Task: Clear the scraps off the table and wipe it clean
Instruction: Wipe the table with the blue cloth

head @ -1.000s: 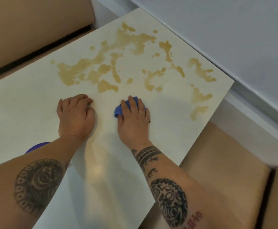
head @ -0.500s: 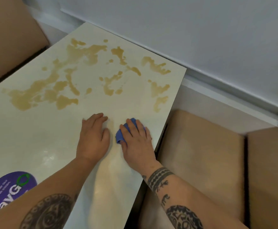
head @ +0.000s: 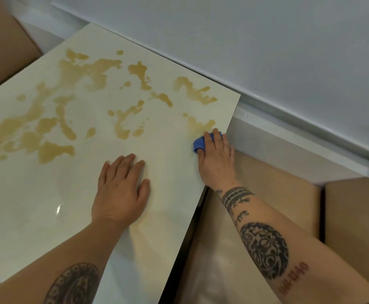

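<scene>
- Since a moment ago, right hand (head: 217, 159) has slid the blue cloth (head: 199, 144) out toward 2 o'clock, to the table's (head: 91, 216) right edge
- Its fingers press flat over the cloth, beside a smeared tan spill (head: 197, 125)
- Left hand (head: 120, 194) lies flat, fingers straight, on the tabletop near 6 o'clock
- More spill patches (head: 54, 150) spread toward 10 o'clock
</scene>
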Motion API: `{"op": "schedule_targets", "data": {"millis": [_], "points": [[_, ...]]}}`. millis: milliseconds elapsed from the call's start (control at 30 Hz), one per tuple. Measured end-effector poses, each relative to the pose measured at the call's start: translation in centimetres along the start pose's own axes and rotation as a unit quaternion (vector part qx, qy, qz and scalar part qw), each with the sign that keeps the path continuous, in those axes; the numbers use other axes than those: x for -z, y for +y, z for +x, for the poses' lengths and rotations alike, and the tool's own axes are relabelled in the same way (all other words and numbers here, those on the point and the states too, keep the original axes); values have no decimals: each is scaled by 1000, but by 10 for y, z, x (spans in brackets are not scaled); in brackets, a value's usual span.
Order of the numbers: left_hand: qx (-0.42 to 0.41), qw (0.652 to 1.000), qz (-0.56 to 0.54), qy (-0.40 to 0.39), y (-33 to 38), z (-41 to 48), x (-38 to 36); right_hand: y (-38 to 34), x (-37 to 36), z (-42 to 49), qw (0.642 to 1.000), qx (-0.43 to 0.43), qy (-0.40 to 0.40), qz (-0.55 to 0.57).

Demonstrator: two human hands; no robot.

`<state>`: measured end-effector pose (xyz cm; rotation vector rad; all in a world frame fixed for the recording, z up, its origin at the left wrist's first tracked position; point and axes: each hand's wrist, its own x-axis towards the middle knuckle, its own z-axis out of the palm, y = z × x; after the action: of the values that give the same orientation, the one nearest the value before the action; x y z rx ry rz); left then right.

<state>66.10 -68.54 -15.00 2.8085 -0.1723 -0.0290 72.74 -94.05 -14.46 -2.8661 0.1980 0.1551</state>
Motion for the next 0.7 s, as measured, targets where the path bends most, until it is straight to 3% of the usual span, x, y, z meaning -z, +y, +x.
{"op": "schedule_targets", "data": {"millis": [167,367,567,633,700], "points": [[6,1000,21,-11,3,1,0,-16,-2,16,999,-34,12,-6],[14,1000,17,-22,6,2,4,-7,-7,-47,989,149,-4,-17],[22,1000,9,-20,5,3,4,-32,-14,7,999,16,28,-7],[19,1000,-1,-16,6,3,5,-50,-20,-13,998,61,30,2],[14,1000,-13,-13,6,2,6,-53,-22,-51,986,165,8,-5]]}}
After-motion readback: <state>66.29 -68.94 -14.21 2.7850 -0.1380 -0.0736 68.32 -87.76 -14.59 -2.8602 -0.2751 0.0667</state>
